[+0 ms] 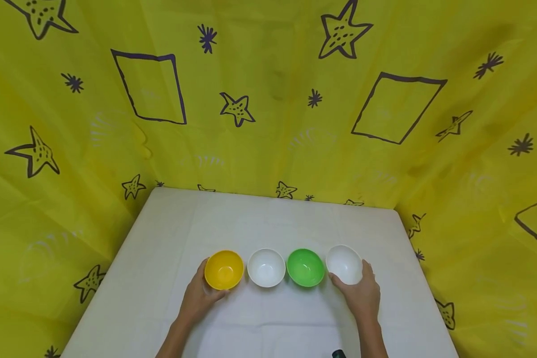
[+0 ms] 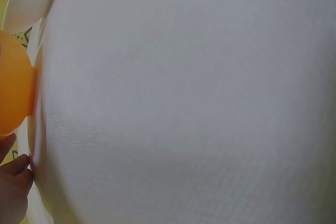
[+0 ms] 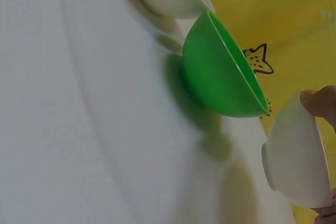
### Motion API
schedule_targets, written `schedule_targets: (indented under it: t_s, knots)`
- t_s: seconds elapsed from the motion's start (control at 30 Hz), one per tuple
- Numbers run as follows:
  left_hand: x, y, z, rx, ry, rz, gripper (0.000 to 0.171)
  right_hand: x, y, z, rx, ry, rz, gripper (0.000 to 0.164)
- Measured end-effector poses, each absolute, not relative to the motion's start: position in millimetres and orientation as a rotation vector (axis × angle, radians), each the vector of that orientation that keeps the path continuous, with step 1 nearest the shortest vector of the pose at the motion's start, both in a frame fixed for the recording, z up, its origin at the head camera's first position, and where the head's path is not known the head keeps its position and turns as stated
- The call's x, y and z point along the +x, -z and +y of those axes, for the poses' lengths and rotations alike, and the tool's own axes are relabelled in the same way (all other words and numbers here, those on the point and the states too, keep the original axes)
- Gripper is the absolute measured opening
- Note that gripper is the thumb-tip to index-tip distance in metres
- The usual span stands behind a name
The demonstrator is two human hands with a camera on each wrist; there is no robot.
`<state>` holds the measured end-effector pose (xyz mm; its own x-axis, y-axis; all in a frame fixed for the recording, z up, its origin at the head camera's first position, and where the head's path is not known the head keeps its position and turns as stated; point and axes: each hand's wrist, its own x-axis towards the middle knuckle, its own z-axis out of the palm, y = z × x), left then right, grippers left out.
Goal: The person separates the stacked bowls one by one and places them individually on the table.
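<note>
Four bowls stand in a row across the white-covered table. At the left end is a yellow bowl [image 1: 224, 270], its outside orange in the left wrist view; my left hand [image 1: 198, 297] holds it, fingers along its left side and thumb by the near edge. A white bowl [image 1: 266, 268] and a green bowl [image 1: 305, 268] sit between the hands, untouched. My right hand [image 1: 361, 294] grips the other white bowl [image 3: 296, 156] at the right end, thumb and fingers on opposite sides of its rim. In the right wrist view its foot shows, with shadow on the cloth beside it.
The white tablecloth [image 1: 259, 219] reaches back to a yellow curtain [image 1: 268, 149] with drawn stars, which also hangs along both sides. A small dark object [image 1: 338, 353] pokes in at the near edge of the head view.
</note>
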<state>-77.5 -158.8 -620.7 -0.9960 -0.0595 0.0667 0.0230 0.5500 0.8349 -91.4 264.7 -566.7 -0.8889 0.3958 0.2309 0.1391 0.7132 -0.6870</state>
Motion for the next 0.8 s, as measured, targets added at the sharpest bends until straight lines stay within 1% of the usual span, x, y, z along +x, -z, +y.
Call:
schedule_targets:
  t_s: [0.2,0.47,0.8]
  knots:
    - [-78.2,620.4,-158.4,0.028,1.455,-2.686,0.111,-87.6,572.2,268.3,-0.469,-0.996,-2.588,0.096]
    - [-79.0,619.2,-158.3,0.037,1.448,-2.705,0.111,-86.0,583.3,269.5,-0.485,-0.994,-2.622,0.100]
    - [-81.4,620.1,-156.1,0.063,1.428,-2.731,0.111,-86.1,580.4,268.4,-0.498,-0.988,-2.679,0.104]
